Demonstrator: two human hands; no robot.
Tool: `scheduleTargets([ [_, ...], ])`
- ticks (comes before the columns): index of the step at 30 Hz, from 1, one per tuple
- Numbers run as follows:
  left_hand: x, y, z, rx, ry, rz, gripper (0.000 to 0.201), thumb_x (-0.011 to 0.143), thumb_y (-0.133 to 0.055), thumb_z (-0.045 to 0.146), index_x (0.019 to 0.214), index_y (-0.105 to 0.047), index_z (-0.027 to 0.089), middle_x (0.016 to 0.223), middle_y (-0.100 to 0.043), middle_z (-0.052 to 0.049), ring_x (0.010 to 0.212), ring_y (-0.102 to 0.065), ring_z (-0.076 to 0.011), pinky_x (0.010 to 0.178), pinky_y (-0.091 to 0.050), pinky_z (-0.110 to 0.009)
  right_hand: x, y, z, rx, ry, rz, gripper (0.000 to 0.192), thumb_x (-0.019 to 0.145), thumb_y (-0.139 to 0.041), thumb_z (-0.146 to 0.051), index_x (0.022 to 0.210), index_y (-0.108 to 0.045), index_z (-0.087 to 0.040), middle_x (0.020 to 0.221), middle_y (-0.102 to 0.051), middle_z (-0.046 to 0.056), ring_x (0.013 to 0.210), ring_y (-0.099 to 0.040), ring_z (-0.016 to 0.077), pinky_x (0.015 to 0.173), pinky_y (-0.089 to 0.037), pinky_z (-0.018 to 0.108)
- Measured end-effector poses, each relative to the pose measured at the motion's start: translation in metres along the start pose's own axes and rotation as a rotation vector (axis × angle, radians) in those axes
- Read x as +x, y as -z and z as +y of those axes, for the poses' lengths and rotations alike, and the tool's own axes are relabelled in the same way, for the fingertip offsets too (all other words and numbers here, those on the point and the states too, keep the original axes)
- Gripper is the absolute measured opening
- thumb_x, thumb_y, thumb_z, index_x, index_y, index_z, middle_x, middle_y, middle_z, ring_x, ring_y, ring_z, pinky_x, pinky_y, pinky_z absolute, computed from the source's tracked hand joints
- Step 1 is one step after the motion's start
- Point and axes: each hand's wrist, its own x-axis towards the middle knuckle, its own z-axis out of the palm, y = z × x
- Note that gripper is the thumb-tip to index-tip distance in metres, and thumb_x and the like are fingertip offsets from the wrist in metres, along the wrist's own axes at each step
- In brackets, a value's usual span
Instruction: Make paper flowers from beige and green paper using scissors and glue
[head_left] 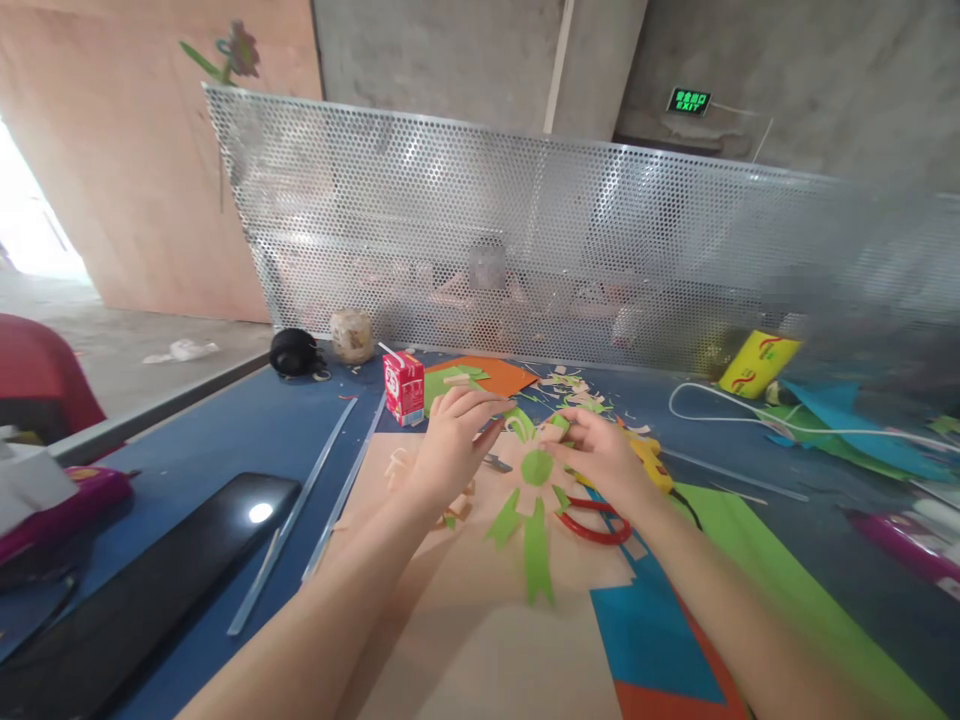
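A paper flower (537, 467) with a round green centre, pale petals and green strips hangs between my two hands over a pale paper sheet (480, 640). My left hand (459, 440) has its thumb and fingers closed at the flower's upper left, by a looped green strip. On the other side, my right hand (596, 452) pinches a petal at the upper right. Beneath the right hand lie red-handled scissors (600, 528), their blades mostly hidden. A yellow tool (649, 460) with a black cord sits just behind that hand. Small curled pale paper pieces (397, 465) lie left of the flower, partly behind my left arm.
A red drink carton (405, 388) with a straw stands behind my left hand. Clear sticks (292, 520) and a black phone (157, 590) lie left. Paper scraps (574, 388) lie before a perforated metal screen (487, 220). Blue paper (652, 630) and green paper (795, 600) lie right.
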Motion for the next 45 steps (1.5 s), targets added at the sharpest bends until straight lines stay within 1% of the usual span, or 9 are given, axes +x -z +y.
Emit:
scheduleTargets([
  [4, 0.001, -0.002, 0.005, -0.204, 0.270, 0.042, 0.016, 0.076, -0.053, 0.019, 0.083, -0.067, 0.020, 0.082, -0.067, -0.004, 0.080, -0.058, -0.0167, 0.074, -0.044, -0.030, -0.001, -0.001, 0.001, 0.038, 0.028, -0.022, 0.029, 0.067, -0.064, -0.029, 0.088, -0.046, -0.021, 0.078, -0.063, 0.000, 0.070, -0.060, 0.0148, 0.062, -0.047, 0.027],
  [8, 0.002, -0.006, 0.009, -0.504, 0.609, -0.018, 0.018, 0.071, -0.057, 0.022, 0.086, -0.067, 0.018, 0.083, -0.068, -0.004, 0.076, -0.060, -0.0165, 0.068, -0.044, -0.027, -0.001, -0.003, 0.003, 0.063, 0.039, -0.020, 0.030, 0.066, -0.065, -0.030, 0.088, -0.046, -0.021, 0.078, -0.062, 0.000, 0.069, -0.059, 0.0142, 0.061, -0.047, 0.026],
  [15, -0.001, -0.016, 0.013, -1.028, 0.881, -0.157, 0.012, 0.060, -0.065, 0.024, 0.067, -0.061, 0.014, 0.059, -0.059, 0.001, 0.053, -0.051, -0.0084, 0.052, -0.038, -0.020, 0.000, -0.003, 0.000, 0.051, 0.042, 0.050, 0.032, 0.064, -0.066, -0.028, 0.088, -0.047, -0.020, 0.081, -0.064, 0.002, 0.072, -0.061, 0.0152, 0.065, -0.048, 0.027],
  [19, -0.002, -0.016, 0.017, -1.149, 0.917, -0.273, 0.008, 0.058, -0.061, 0.019, 0.064, -0.057, 0.016, 0.060, -0.054, 0.004, 0.053, -0.047, -0.0062, 0.054, -0.036, -0.019, -0.001, -0.003, -0.003, 0.027, 0.039, 0.068, 0.030, 0.064, -0.065, -0.029, 0.087, -0.048, -0.019, 0.081, -0.065, 0.003, 0.073, -0.061, 0.0160, 0.065, -0.049, 0.027],
  [25, 0.001, -0.009, 0.018, -1.124, 1.005, -0.295, 0.017, 0.068, -0.048, 0.030, 0.066, -0.058, 0.017, 0.064, -0.051, 0.002, 0.060, -0.046, -0.0076, 0.058, -0.036, -0.018, -0.001, -0.002, -0.006, 0.003, 0.045, 0.130, 0.028, 0.063, -0.064, -0.028, 0.085, -0.049, -0.019, 0.079, -0.065, 0.003, 0.071, -0.061, 0.0165, 0.063, -0.049, 0.028],
  [29, 0.001, -0.006, 0.020, -1.209, 0.862, -0.358, 0.026, 0.072, -0.046, 0.038, 0.068, -0.057, 0.015, 0.063, -0.050, 0.001, 0.059, -0.045, -0.0099, 0.056, -0.035, -0.021, 0.000, 0.000, -0.003, -0.018, 0.032, 0.142, 0.028, 0.063, -0.064, -0.029, 0.085, -0.050, -0.019, 0.080, -0.065, 0.004, 0.073, -0.062, 0.0172, 0.063, -0.048, 0.028],
  [33, 0.000, -0.006, 0.027, -1.019, 0.715, -0.358, 0.025, 0.063, -0.063, 0.035, 0.059, -0.048, 0.015, 0.055, -0.040, 0.005, 0.050, -0.035, -0.0061, 0.048, -0.026, -0.020, 0.001, 0.000, 0.003, -0.021, 0.015, 0.149, 0.033, 0.063, -0.065, -0.031, 0.089, -0.048, -0.020, 0.082, -0.066, 0.003, 0.074, -0.062, 0.0177, 0.063, -0.048, 0.028],
  [40, 0.001, -0.008, 0.028, -1.022, 0.789, -0.301, 0.030, 0.059, -0.067, 0.039, 0.062, -0.049, 0.015, 0.053, -0.035, 0.007, 0.047, -0.030, -0.0049, 0.045, -0.021, -0.019, 0.001, -0.002, 0.001, -0.011, -0.001, 0.106, 0.030, 0.062, -0.065, -0.033, 0.083, -0.048, -0.020, 0.079, -0.066, 0.004, 0.071, -0.063, 0.0192, 0.063, -0.048, 0.030],
  [45, 0.000, -0.010, 0.025, -1.061, 0.805, -0.253, 0.027, 0.057, -0.069, 0.034, 0.065, -0.052, 0.015, 0.057, -0.041, 0.005, 0.053, -0.039, -0.0060, 0.050, -0.030, -0.018, 0.000, -0.002, -0.001, -0.018, 0.006, 0.080, 0.030, 0.063, -0.065, -0.035, 0.083, -0.048, -0.020, 0.080, -0.066, 0.004, 0.071, -0.062, 0.0185, 0.061, -0.047, 0.029],
])
